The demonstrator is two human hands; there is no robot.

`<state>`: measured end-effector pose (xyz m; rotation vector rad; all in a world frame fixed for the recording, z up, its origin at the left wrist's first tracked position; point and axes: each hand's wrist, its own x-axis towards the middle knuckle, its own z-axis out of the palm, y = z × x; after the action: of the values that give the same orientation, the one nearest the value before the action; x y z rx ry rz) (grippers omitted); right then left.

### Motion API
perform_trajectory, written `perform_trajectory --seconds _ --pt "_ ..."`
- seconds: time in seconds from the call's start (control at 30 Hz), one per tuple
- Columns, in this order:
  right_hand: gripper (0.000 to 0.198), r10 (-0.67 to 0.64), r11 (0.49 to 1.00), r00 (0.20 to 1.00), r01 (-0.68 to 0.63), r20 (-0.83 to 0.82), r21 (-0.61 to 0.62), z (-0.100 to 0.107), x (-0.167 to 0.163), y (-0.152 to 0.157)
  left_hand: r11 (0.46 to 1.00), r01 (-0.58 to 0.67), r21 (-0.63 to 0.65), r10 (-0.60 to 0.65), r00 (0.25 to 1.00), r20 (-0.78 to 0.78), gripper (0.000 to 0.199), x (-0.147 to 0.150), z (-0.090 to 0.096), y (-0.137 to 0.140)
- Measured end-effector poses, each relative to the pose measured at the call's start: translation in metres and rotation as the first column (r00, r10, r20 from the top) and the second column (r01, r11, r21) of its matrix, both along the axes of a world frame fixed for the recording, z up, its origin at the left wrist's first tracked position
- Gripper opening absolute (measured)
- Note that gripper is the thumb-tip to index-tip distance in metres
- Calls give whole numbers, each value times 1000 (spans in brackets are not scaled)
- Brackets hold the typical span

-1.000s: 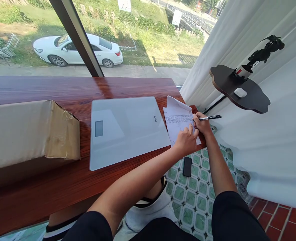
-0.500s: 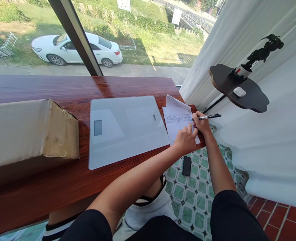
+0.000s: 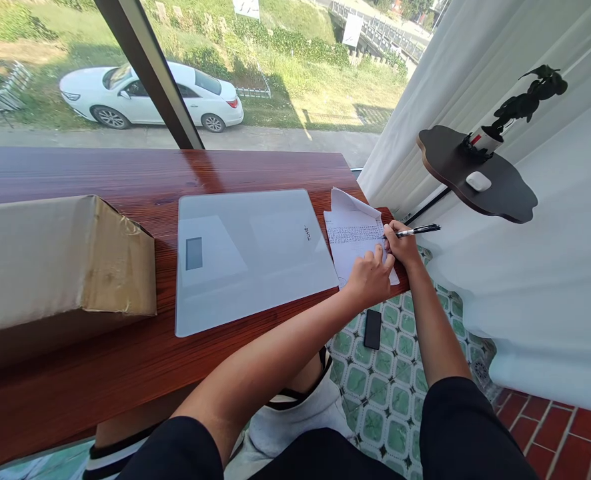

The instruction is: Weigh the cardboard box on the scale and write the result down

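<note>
A notepad (image 3: 351, 257) lies at the right end of the table, its top sheet folded back and several rows of handwriting across the upper page. My right hand (image 3: 400, 245) is closed round a black pen (image 3: 418, 231), with the tip at the right end of the written rows. Flat on the lower part of the page rests my left hand (image 3: 371, 275), fingers stretched out and somewhat apart, holding nothing. Just left of the notepad is a pale grey glass scale (image 3: 255, 267) with a small dark display.
A cardboard box (image 3: 118, 267) stands on the left of the reddish wooden table (image 3: 100, 357). On the tiled floor lies a black phone (image 3: 372, 329). A dark side shelf (image 3: 508, 203) bears a potted plant (image 3: 486, 139) and a white mouse-shaped object (image 3: 478, 181) before white curtains.
The whole view has shifted very slightly. Both hands, the pen and the notepad stay in nearly the same places.
</note>
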<state>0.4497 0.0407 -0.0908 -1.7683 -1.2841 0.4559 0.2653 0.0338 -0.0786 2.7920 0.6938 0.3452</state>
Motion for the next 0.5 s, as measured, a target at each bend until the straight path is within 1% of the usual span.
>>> perform_trajectory --seconds 0.1,0.23,0.37,0.5 --pt "34 -13 1000 1000 13 1 7 0 1 -1 1000 9 -4 -9 1000 -23 46 0 1 0" --pt "35 -37 999 998 37 -45 0 1 0 -2 1000 15 -14 -15 999 -35 46 -1 4 0" --pt "34 -32 999 999 32 -10 -13 2 -1 -1 1000 19 -22 -20 999 -36 45 -2 6 0" --pt "34 -39 999 999 39 4 1 1 -2 0 1000 18 -17 -18 999 -33 46 -1 5 0"
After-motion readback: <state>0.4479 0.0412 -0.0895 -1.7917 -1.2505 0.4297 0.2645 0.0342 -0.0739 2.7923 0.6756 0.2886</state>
